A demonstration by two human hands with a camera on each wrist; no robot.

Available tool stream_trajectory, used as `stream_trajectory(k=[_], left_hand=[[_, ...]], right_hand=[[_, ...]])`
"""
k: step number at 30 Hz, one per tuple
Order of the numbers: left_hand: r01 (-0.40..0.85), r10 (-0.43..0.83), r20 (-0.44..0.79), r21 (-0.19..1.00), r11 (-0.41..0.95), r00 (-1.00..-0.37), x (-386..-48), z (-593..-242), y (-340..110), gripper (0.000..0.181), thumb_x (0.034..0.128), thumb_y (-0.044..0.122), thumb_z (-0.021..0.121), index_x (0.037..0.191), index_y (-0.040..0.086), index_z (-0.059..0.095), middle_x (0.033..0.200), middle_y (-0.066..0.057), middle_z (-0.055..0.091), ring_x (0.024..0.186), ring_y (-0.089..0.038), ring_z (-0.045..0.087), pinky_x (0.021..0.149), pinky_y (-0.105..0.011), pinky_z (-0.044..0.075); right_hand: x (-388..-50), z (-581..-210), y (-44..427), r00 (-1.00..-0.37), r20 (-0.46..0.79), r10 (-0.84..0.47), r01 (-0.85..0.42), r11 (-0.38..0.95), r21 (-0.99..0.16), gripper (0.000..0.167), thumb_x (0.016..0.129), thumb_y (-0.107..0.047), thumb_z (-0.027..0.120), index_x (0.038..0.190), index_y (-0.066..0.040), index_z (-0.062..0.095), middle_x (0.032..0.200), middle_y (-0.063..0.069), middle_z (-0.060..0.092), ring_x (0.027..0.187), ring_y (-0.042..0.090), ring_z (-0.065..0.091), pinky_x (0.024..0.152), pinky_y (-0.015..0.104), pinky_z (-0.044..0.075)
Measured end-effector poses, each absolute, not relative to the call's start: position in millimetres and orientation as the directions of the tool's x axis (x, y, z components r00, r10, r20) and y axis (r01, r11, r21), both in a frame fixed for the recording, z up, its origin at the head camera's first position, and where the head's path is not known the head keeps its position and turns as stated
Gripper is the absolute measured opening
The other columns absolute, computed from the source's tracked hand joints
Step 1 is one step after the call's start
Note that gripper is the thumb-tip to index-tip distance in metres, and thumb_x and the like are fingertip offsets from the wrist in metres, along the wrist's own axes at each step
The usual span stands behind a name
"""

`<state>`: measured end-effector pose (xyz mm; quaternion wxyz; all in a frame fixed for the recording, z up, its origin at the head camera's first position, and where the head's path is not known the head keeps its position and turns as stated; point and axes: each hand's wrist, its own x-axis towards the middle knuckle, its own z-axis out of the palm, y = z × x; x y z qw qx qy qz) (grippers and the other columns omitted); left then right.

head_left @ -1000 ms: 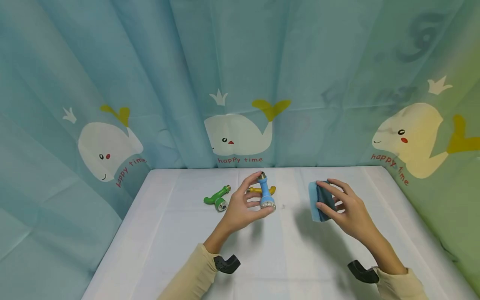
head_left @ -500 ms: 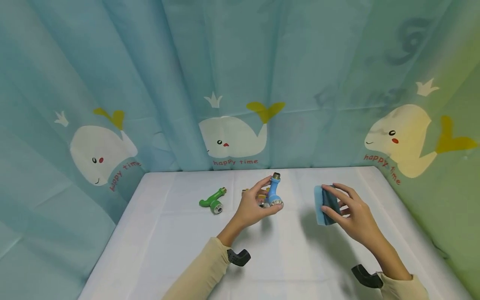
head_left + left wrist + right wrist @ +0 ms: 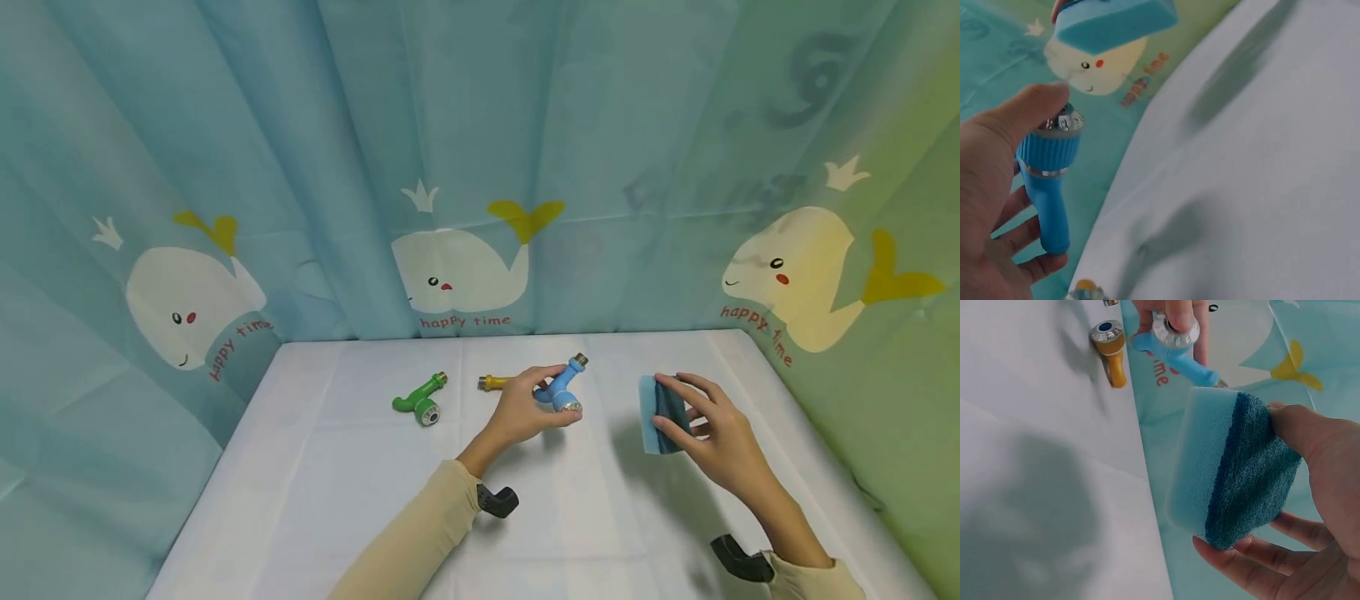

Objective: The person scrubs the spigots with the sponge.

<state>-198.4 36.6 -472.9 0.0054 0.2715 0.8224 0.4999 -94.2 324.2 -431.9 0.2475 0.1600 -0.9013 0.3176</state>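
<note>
My left hand [image 3: 525, 408] holds a light blue tap [image 3: 564, 395] above the table, thumb on its metal-rimmed knob and fingers along its body. The tap's brass threaded end points up and right in the head view. To the right, my right hand [image 3: 720, 433] pinches a two-layer scouring sponge [image 3: 1204, 456], pale blue foam on one side and a dark blue scrubbing pad on the other. The foam side faces the tap, and a gap separates them in the head view. Left wrist view shows the sponge's foam [image 3: 1116, 25] beyond the tap's knob.
A green tap [image 3: 420, 400] lies on the white table [image 3: 337, 500], left of my left hand. Just behind that hand lies a yellow tap [image 3: 492, 382], partly hidden by it. A blue-green curtain [image 3: 480, 125] with whale prints hangs along the table's back and sides.
My left hand has moved right, and the blue tap in it has turned so its threaded end leans right. My right hand has shifted slightly right with the sponge. The head view has panned slightly.
</note>
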Motion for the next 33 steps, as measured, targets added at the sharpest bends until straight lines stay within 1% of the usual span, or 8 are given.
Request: stream_trajectory(k=[5, 7, 11, 12, 20, 23, 28, 33], left_hand=[[0.460, 0.447, 0.238, 0.739, 0.493, -0.862, -204, -475, 54, 0.072, 0.0762, 0.048, 0.089, 0.140, 0.025, 0.065, 0.133, 0.004, 0.066, 0.107, -0.013, 0.061, 0.094, -0.031, 0.052], [0.459, 0.443, 0.229, 0.713, 0.530, -0.867, -206, -476, 60, 0.072, 0.0759, 0.051, 0.089, 0.139, 0.025, 0.066, 0.135, 0.003, 0.066, 0.109, -0.014, 0.060, 0.095, -0.031, 0.051], [0.458, 0.440, 0.221, 0.689, 0.562, -0.871, -212, -482, 71, 0.073, 0.0763, 0.051, 0.089, 0.140, 0.023, 0.065, 0.137, 0.002, 0.065, 0.114, -0.017, 0.058, 0.094, -0.029, 0.049], [0.459, 0.440, 0.218, 0.683, 0.568, -0.871, -213, -484, 73, 0.073, 0.0764, 0.052, 0.088, 0.140, 0.024, 0.065, 0.137, 0.002, 0.065, 0.115, -0.017, 0.057, 0.090, -0.028, 0.049], [0.439, 0.444, 0.179, 0.667, 0.601, -0.878, -219, -498, 87, 0.075, 0.0779, 0.056, 0.086, 0.141, 0.022, 0.064, 0.139, 0.001, 0.063, 0.122, -0.019, 0.056, 0.101, -0.032, 0.049], [0.433, 0.439, 0.166, 0.648, 0.627, -0.883, -220, -503, 90, 0.075, 0.0772, 0.057, 0.086, 0.139, 0.020, 0.066, 0.136, 0.002, 0.065, 0.118, -0.018, 0.056, 0.097, -0.028, 0.050], [0.436, 0.444, 0.158, 0.630, 0.643, -0.882, -223, -508, 97, 0.073, 0.0763, 0.058, 0.087, 0.136, 0.020, 0.068, 0.130, 0.004, 0.067, 0.106, -0.013, 0.054, 0.082, -0.020, 0.047], [0.420, 0.420, 0.156, 0.616, 0.666, -0.894, -223, -512, 103, 0.074, 0.0738, 0.061, 0.087, 0.134, 0.022, 0.070, 0.129, 0.006, 0.067, 0.104, -0.011, 0.053, 0.082, -0.022, 0.046]], right_hand=[[-92, -434, 328, -0.836, 0.537, -0.111, -0.426, 0.749, -0.508, 0.068, 0.080, -0.001, 0.086, 0.143, -0.014, 0.062, 0.139, 0.023, 0.053, 0.076, 0.010, 0.062, 0.063, 0.010, 0.054], [-90, -434, 331, -0.837, 0.538, -0.102, -0.421, 0.748, -0.513, 0.068, 0.080, 0.000, 0.086, 0.143, -0.014, 0.062, 0.139, 0.023, 0.053, 0.077, 0.008, 0.061, 0.063, 0.009, 0.053], [-89, -434, 333, -0.834, 0.543, -0.095, -0.419, 0.750, -0.512, 0.068, 0.079, 0.000, 0.086, 0.142, -0.014, 0.063, 0.138, 0.023, 0.054, 0.078, 0.005, 0.061, 0.063, 0.009, 0.053], [-88, -433, 334, -0.834, 0.544, -0.094, -0.418, 0.751, -0.511, 0.068, 0.079, 0.000, 0.086, 0.142, -0.014, 0.063, 0.138, 0.023, 0.054, 0.078, 0.005, 0.060, 0.064, 0.009, 0.053], [-86, -434, 335, -0.838, 0.538, -0.093, -0.409, 0.760, -0.505, 0.068, 0.079, 0.000, 0.086, 0.142, -0.013, 0.063, 0.137, 0.023, 0.055, 0.079, 0.006, 0.061, 0.064, 0.007, 0.053], [-85, -435, 336, -0.841, 0.533, -0.091, -0.402, 0.764, -0.505, 0.068, 0.080, -0.001, 0.086, 0.142, -0.013, 0.063, 0.137, 0.023, 0.055, 0.079, 0.005, 0.061, 0.064, 0.007, 0.053], [-84, -435, 336, -0.846, 0.527, -0.082, -0.390, 0.770, -0.505, 0.067, 0.080, -0.002, 0.086, 0.142, -0.013, 0.063, 0.137, 0.023, 0.055, 0.079, 0.003, 0.061, 0.064, 0.008, 0.053], [-83, -436, 337, -0.845, 0.527, -0.091, -0.394, 0.771, -0.500, 0.068, 0.080, -0.001, 0.086, 0.142, -0.012, 0.063, 0.136, 0.022, 0.055, 0.078, 0.006, 0.062, 0.063, 0.010, 0.054]])
